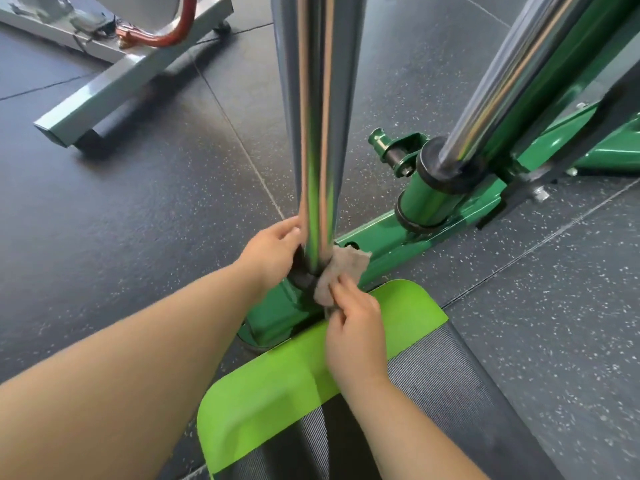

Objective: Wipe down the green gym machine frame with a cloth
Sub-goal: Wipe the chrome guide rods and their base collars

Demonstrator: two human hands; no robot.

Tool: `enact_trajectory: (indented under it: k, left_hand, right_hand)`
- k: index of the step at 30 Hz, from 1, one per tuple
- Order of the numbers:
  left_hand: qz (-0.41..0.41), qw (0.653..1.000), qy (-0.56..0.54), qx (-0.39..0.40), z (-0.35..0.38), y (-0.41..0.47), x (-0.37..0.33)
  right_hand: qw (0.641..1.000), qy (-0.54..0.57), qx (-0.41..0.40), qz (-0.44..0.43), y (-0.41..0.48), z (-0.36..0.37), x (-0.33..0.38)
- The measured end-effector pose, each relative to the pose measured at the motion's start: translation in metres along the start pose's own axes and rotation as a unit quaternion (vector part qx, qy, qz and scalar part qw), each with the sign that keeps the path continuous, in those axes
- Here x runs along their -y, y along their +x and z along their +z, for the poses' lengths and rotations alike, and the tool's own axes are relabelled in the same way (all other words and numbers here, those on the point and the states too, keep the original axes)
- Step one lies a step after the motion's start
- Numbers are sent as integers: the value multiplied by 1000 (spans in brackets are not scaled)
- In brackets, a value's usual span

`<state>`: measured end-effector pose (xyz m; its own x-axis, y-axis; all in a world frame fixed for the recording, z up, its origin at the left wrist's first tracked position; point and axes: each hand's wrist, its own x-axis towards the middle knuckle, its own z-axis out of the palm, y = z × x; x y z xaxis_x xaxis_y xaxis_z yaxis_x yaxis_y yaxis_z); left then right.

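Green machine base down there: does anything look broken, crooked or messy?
Nothing stands out. The green frame looks glossy and whole. The right hand presses a cloth against the foot of the chrome post, and the left hand steadies the post's other side. No spills show on the speckled floor.

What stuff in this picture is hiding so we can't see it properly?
All in the head view:
- The top of the near chrome pole: cut off by the upper edge.
- The left hand fingertips: hidden behind that pole.
- Part of the cloth: covered by the right hand and the pole.
- The green frame on the right: cut off by the edge.
- The grey machine top left: only its base shows.
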<state>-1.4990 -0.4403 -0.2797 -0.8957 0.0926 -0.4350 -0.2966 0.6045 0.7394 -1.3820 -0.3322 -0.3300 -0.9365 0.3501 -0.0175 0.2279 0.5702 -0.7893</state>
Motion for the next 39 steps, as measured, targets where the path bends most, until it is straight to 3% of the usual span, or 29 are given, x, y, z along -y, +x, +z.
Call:
enact_trajectory:
  k: [3,7,11,14,16,19,22,24,26,29,31,35,39]
  left_hand:
    - [-7,1000,3,-22,11,1,3]
    - [-34,996,-6,-86,13,-24,27]
    - [-25,993,18,-117,5,-26,32]
    - [-23,997,-19,-70,-1,-9,26]
    - [3,1000,16,-20,8,-5,27]
    - [1,998,21,-52,22,-19,36]
    - [7,996,38,-76,26,-39,45]
    - [28,993,52,-98,21,-40,52]
    - [32,992,51,-109,13,-28,51]
    - [15,998,-55,-39,10,-14,41]
    - [32,999,-26,-4,18,-12,41]
    - [25,998,43,-37,20,-20,43]
    - [30,997,52,-48,0,-32,49]
  right_hand:
    - [999,46,-4,18,-3,-13,1]
    - [985,103,-115,82,37,-29,5]
    - [999,19,20,38,32,-7,6]
    - [999,-38,15,8,9,-1,5]
    - [997,-64,37,-13,-1,-6,5]
    - [995,-72,67,-26,-14,-16,4]
    - [997,7,-38,68,9,-28,5]
    - [994,32,-68,83,34,-29,9]
    - [999,-11,-12,40,42,-21,12]
    - [998,-50,40,5,20,-3,8]
    - [998,-53,27,-11,2,-5,6]
    - [993,-70,84,-44,-24,-11,5]
    - [997,54,-37,38,4,-24,9]
